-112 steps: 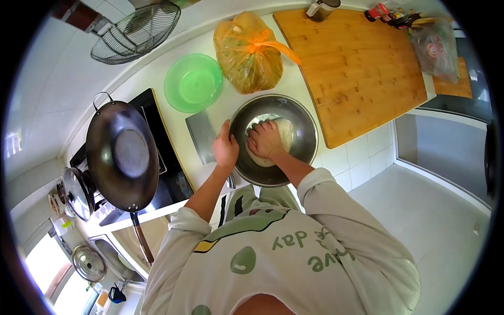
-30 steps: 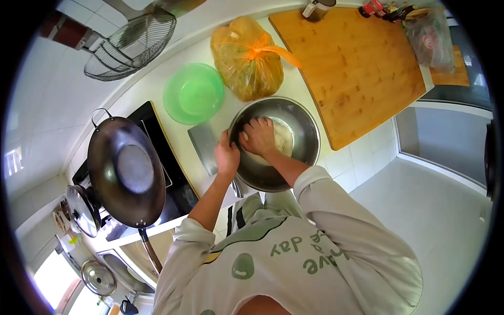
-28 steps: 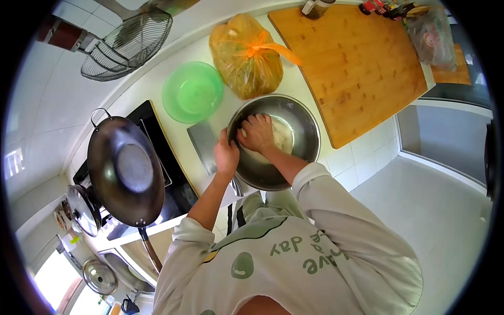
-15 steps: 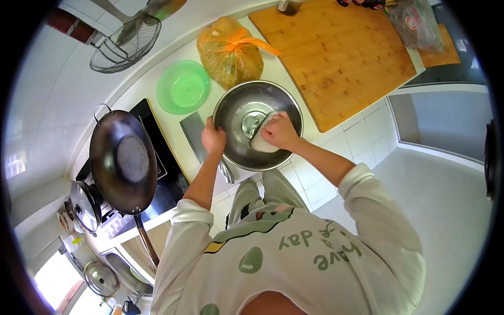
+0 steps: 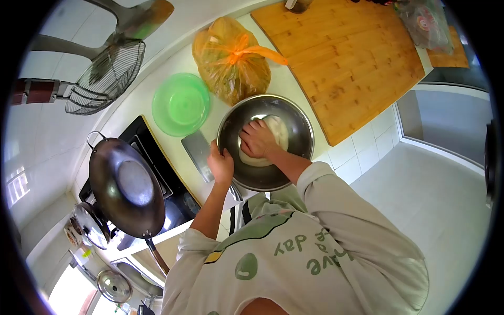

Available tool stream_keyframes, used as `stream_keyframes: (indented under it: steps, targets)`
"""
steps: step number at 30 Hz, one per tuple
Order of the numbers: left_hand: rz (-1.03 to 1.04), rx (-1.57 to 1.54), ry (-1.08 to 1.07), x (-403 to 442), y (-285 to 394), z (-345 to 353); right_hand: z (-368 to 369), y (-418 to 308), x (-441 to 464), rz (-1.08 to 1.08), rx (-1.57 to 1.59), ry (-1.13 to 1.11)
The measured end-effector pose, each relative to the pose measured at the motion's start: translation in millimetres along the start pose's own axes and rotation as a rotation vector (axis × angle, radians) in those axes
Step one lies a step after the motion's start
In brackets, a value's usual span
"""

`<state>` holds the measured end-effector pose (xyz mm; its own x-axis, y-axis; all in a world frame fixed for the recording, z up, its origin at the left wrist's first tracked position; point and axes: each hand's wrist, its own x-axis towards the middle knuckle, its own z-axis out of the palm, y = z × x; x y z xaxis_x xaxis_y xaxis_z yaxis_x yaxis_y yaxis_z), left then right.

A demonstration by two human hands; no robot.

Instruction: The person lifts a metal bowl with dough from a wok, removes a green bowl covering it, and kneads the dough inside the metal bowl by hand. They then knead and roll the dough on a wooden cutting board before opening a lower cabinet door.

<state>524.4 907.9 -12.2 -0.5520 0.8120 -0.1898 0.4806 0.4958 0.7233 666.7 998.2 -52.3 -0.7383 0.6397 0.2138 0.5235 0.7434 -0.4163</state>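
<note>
A steel mixing bowl (image 5: 300,149) stands near the counter's front edge. Inside it lies a pale, smooth lump of dough (image 5: 278,129). My left hand (image 5: 221,165) grips the bowl's left rim, thumb on the near side. My right hand (image 5: 257,139) is down in the bowl, its fingers bent and pressed into the left part of the dough, partly covering it. Just left of the bowl, a cleaver (image 5: 197,151) lies flat, its handle partly behind my left hand and wrist.
A green plastic basin (image 5: 181,104) and a tied orange bag (image 5: 231,65) sit behind the bowl. To the right is a large wooden board (image 5: 341,68). A wok (image 5: 126,184) rests on the stove at left. Strainer (image 5: 107,79) and spatulas hang on the wall.
My right hand has moved left across the bowl, from clutching the dough's edge at the right to pressing on it. The dough now lies flatter across the bottom. My left hand keeps the rim.
</note>
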Motion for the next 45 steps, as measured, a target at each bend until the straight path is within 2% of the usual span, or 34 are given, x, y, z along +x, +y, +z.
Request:
stream_keyframes:
  steps: [2,4,6,8,10,11,12,14,15,16,17,18,20,21,22,23,24,25,27,28,30,31,32,34,36,38,39,41,43,45]
  targets:
    - [0.036,-0.004,0.025,-0.1,-2.6,-0.2,1.5,-0.9,9.0,0.016,0.006,-0.038]
    - [0.090,-0.011,0.059,1.6,-1.1,-1.6,2.3,-1.2,11.4,0.002,0.014,0.016]
    - [-0.058,0.073,-0.010,-0.4,0.8,-1.8,2.8,1.1,17.3,-0.024,-0.028,0.021]
    - [-0.106,0.072,0.020,-14.2,3.1,0.0,1.7,0.4,9.8,-0.048,-0.064,0.016]
    - [-0.138,0.058,0.077,-26.4,3.6,-0.4,1.8,8.7,19.2,-0.076,0.214,-0.191]
    - [-0.123,0.003,0.131,-45.2,2.5,3.1,-3.1,16.0,24.4,0.227,0.834,-0.326]
    - [-0.107,-0.054,0.181,-61.1,-2.6,7.0,-20.9,20.2,23.1,0.213,0.827,-0.333]
    - [-0.063,-0.127,0.146,-62.5,-11.4,-1.2,-60.9,31.0,19.3,0.468,0.543,-0.058]
    - [-0.177,-0.107,0.033,-52.5,1.1,-16.1,-62.1,32.4,11.9,0.459,0.536,-0.061]
    - [-0.291,-0.090,-0.081,-42.3,9.6,-24.7,-57.7,34.2,2.4,0.365,0.261,-0.071]
    - [-0.194,-0.163,-0.009,-29.3,13.7,-25.0,-52.2,37.6,-0.6,0.262,-0.016,-0.074]
    - [-0.196,-0.176,0.002,-12.6,9.2,-17.5,-43.3,39.7,-0.8,0.247,-0.025,-0.075]
    - [0.018,-0.051,0.140,5.0,-11.3,1.0,-26.0,33.8,-3.8,0.383,0.124,-0.026]
    - [0.013,-0.062,0.150,3.4,-8.2,-0.7,-28.7,27.0,0.1,0.513,0.258,-0.168]
    - [-0.039,-0.108,0.128,-2.5,-3.7,-6.1,-46.4,11.5,-5.6,0.509,0.255,-0.175]
    - [-0.087,-0.155,0.109,-5.5,-0.7,-9.5,-77.6,-10.1,-11.1,0.498,0.318,-0.321]
    - [-0.090,-0.164,0.114,-7.7,-2.5,-7.9,-95.3,-24.3,-15.2,0.487,0.377,-0.466]
    - [-0.049,-0.196,0.177,-11.7,-4.3,-5.6,-94.7,-29.8,-18.0,0.483,0.369,-0.470]
    - [-0.009,-0.236,0.240,-19.8,-5.7,-2.4,-85.3,-36.3,-24.0,0.586,0.157,-0.294]
    - [-0.005,-0.200,0.252,-20.3,-4.1,-2.7,-73.1,-35.7,-26.0,0.579,0.147,-0.293]
    - [-0.014,-0.164,0.266,-23.6,-1.3,-3.3,-40.3,-37.8,-35.0,0.291,-0.213,0.217]
    - [-0.061,-0.167,0.256,-26.0,1.3,-5.6,-32.1,-45.6,-37.2,0.223,-0.222,0.297]
    - [-0.107,-0.168,0.243,-27.7,2.7,-7.9,-26.6,-52.8,-43.3,0.229,-0.218,0.291]
    - [-0.070,-0.149,0.252,-28.7,-1.6,-4.8,-23.5,-67.2,-48.6,0.236,-0.167,0.094]
    - [-0.034,-0.134,0.256,-26.4,-10.0,-2.4,-18.7,-66.9,-36.5,0.202,-0.174,0.128]
    - [0.116,-0.119,0.238,-25.0,-19.9,0.9,-11.7,-52.2,-15.1,0.192,-0.136,0.093]
    - [0.112,-0.117,0.225,-26.2,-18.4,-2.5,-6.5,-44.5,-3.6,0.240,-0.162,0.075]
    - [0.002,-0.027,0.061,-25.0,-8.2,-14.9,2.4,-33.6,13.8,0.276,-0.204,0.127]
    - [-0.031,-0.010,0.048,-25.6,-7.2,-14.7,10.1,-24.0,27.1,0.292,-0.255,0.219]
    - [-0.063,0.003,0.043,-25.6,-11.2,-11.6,13.6,-17.3,34.6,0.303,-0.256,0.187]
